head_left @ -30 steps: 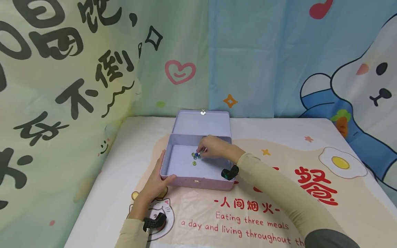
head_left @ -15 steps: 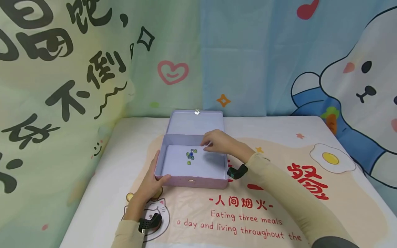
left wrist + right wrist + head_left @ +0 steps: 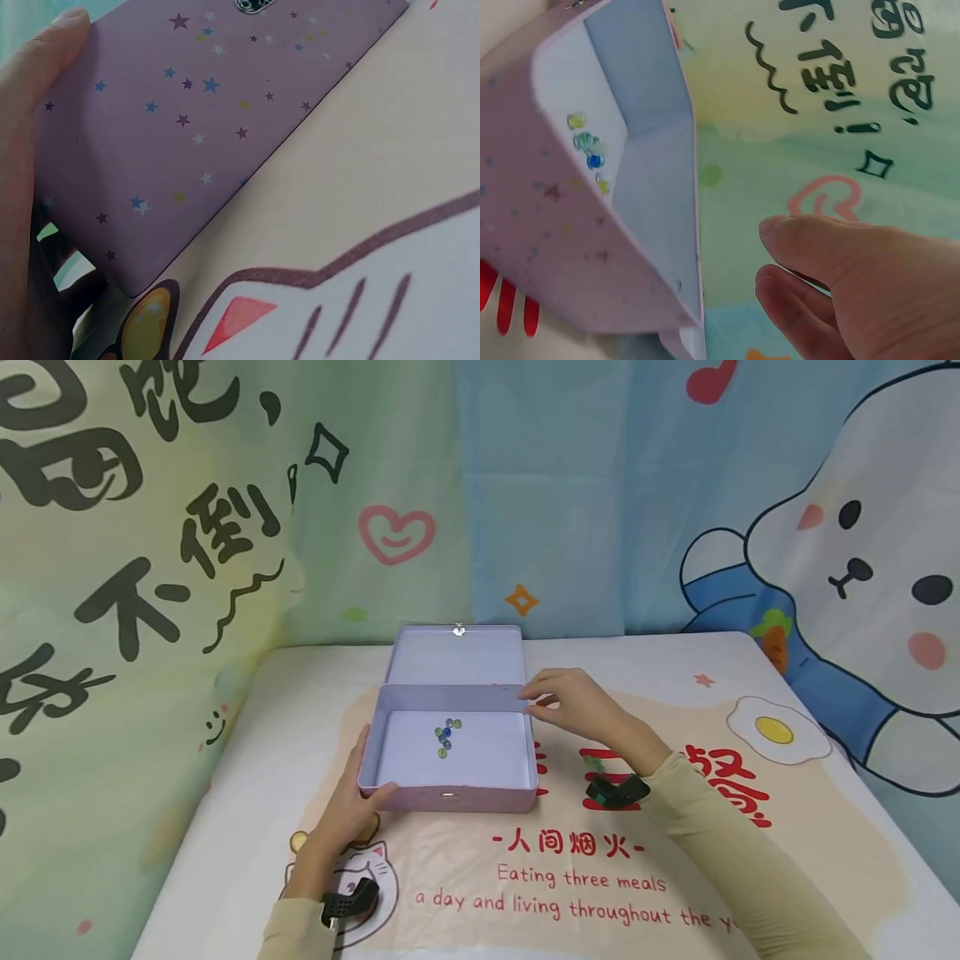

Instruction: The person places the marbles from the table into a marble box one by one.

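Observation:
A lilac tin box (image 3: 480, 797) with small printed stars on its outer walls stands on the table, its lid tilted back. Several glass marbles (image 3: 447, 732), green, clear and blue, lie grouped on the box floor left of its middle. My left hand (image 3: 347, 806) grips the box's front left corner; in the left wrist view the thumb (image 3: 56, 45) lies on the starred wall while the other fingers are partly hidden behind the side. At the right rim hovers my right hand (image 3: 581, 703), thumb and fingers loosely bent and apart, with nothing between them in the right wrist view.
The raised lid (image 3: 455, 657) with its metal clasp (image 3: 459, 629) is at the back, near the printed curtain (image 3: 547, 527). A printed tablecloth (image 3: 450, 868) with red lettering covers the table. Each wrist wears a black band (image 3: 617, 792).
My right hand has moved from the marbles rightward, out over the box's right rim, and its fingers have loosened. The left hand keeps its hold. The head view has shifted right.

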A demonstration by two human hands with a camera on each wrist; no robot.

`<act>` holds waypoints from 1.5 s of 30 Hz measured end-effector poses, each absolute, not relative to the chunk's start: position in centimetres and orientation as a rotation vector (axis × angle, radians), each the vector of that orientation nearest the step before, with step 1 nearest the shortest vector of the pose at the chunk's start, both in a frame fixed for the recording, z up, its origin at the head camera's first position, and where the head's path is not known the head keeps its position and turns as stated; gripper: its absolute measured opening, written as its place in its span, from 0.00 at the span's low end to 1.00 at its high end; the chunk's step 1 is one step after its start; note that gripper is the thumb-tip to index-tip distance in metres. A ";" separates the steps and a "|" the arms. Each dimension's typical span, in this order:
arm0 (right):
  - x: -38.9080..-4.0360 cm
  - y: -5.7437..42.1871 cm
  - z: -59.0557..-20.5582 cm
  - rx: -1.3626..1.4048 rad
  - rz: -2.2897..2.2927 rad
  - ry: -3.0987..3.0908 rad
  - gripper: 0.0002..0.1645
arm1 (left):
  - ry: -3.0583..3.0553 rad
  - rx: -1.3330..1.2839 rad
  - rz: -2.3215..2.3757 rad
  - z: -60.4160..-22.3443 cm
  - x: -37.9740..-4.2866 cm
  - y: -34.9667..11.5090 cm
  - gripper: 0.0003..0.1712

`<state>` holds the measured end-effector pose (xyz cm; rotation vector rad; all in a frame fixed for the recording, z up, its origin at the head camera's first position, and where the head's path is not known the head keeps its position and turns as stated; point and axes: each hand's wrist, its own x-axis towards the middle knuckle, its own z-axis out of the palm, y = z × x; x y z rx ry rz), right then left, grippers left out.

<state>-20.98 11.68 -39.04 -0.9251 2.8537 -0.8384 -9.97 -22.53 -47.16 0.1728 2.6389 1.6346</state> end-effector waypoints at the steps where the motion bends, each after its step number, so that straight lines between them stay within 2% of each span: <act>1: -20.7 12.0 -39.1 -0.894 -0.853 2.868 0.15 | 2.641 0.167 1.629 -47.2 -10.0 -22.6 0.57; 9: -18.1 15.0 -40.5 -0.687 -0.942 2.970 0.16 | 2.639 0.184 1.662 -50.3 -11.0 -23.7 0.58; 17: -15.8 17.9 -43.9 -0.545 -1.063 3.154 0.17 | 2.654 0.196 1.664 -51.2 -11.2 -23.7 0.58; 25: -13.7 19.4 -46.3 -0.305 -1.071 3.249 0.18 | 2.650 0.185 1.663 -51.2 -11.2 -23.5 0.57; 35: -11.6 19.7 -49.0 -0.139 -1.191 3.273 0.17 | 2.643 0.186 1.665 -50.9 -11.1 -23.6 0.58; 45: -10.6 19.3 -50.3 0.030 -1.086 3.215 0.18 | 2.601 0.184 1.667 -47.6 -9.8 -22.3 0.56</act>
